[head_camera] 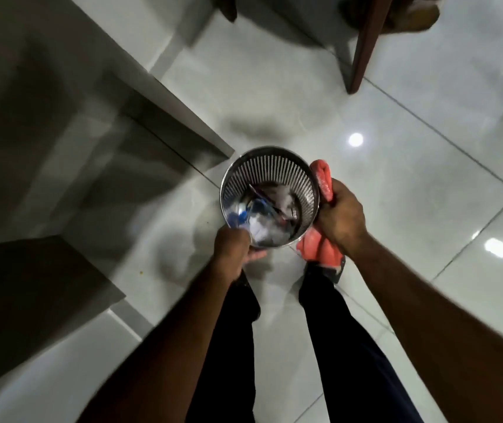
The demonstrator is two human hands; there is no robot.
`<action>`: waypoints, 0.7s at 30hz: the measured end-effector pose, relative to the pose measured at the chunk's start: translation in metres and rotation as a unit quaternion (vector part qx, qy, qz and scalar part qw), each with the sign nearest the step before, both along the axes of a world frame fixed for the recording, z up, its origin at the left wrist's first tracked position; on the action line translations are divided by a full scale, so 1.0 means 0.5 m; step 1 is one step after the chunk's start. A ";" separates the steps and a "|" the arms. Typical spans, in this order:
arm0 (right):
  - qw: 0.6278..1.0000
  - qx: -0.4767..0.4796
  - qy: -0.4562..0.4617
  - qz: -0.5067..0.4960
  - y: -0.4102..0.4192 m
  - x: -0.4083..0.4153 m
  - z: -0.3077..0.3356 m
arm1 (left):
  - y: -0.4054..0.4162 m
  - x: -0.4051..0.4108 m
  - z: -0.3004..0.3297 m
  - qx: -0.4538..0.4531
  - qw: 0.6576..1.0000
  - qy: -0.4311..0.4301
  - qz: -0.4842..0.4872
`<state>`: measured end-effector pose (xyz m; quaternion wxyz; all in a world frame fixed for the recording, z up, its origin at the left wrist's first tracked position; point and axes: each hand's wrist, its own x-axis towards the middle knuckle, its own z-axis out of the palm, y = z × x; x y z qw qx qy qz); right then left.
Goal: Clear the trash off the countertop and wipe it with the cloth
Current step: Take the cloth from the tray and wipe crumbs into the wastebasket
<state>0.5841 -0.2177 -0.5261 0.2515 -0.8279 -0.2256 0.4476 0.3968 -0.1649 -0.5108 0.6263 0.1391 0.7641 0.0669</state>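
One metal bin (270, 169) with trash (262, 213) inside, one red cloth (320, 248). Both arms reach down: left hand (233, 247) fingers curl on the near rim, right hand (340, 215) fingers clamp cloth against the bin's side.

Open tiled floor (396, 193) right of the bin (270, 166); counter corner (207, 141) (dark-sided) close at left.

- Lighting: dim overall, with a grey-green cast.
- Glare: two bright ceiling-light reflections on the glossy floor tiles (427, 166), right side.
- Shadows: soft and dark beneath the counter (70, 96), left.
- Blur: motion smear throughout; the wastebasket (270, 166) contents are indistinct.
- Distortion: wide-angle stretching at the edges.
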 end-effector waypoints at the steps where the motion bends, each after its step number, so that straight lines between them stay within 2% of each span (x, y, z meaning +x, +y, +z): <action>1: 1.000 0.007 -0.012 0.022 0.007 0.001 0.054 | -0.004 -0.005 0.057 0.006 1.000 -0.002 0.009; 5: 0.990 0.034 -0.069 0.119 0.027 -0.015 0.311 | -0.033 -0.038 0.302 0.046 0.996 -0.063 0.044; 7: 0.981 0.058 -0.096 0.159 0.047 -0.028 0.446 | -0.041 -0.054 0.422 0.049 0.989 -0.105 0.095; 12: 0.948 0.063 -0.152 0.274 0.108 -0.082 0.688 | -0.046 -0.100 0.613 0.044 0.982 -0.098 0.158; 15: 0.956 0.082 -0.108 0.260 0.134 -0.100 0.763 | -0.043 -0.113 0.677 0.051 0.973 -0.125 0.185; 17: 0.973 0.103 -0.047 0.202 0.146 -0.090 0.789 | -0.044 -0.118 0.702 0.054 0.971 -0.138 0.189; 19: 0.977 0.127 -0.056 0.160 0.164 -0.072 0.806 | -0.045 -0.119 0.707 0.053 0.969 -0.140 0.195; 21: 0.967 0.168 -0.110 0.155 0.204 -0.073 0.834 | -0.049 -0.120 0.705 0.042 0.966 -0.150 0.205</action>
